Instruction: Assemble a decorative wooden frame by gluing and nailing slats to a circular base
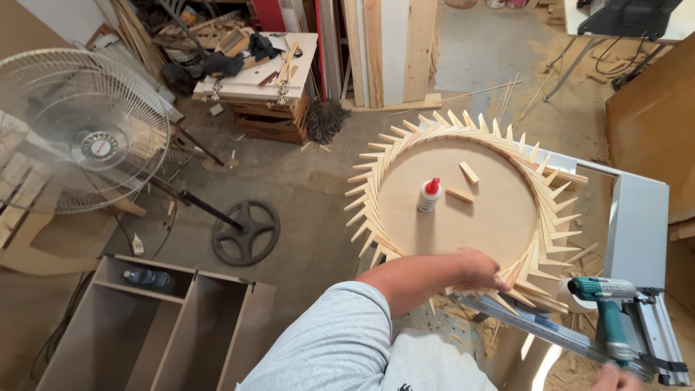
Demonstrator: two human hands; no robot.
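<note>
A round wooden disc [463, 224] lies on a workbench, ringed by several thin wooden slats [376, 174] fanned out like sun rays. My left hand [481, 269] presses down on the slats at the disc's near edge. My right hand [615, 378], at the bottom right corner, grips the handle of a teal nail gun [608, 318] held beside the near right slats. On the disc stand a white glue bottle with a red cap [429, 195] and two small wood blocks [463, 185].
A pedestal fan [79, 130] stands at the left with its round base [246, 233] on the floor. An open wooden cabinet carcass [145, 326] lies at the lower left. A cluttered bench [260, 72] and upright boards [376, 51] are at the back.
</note>
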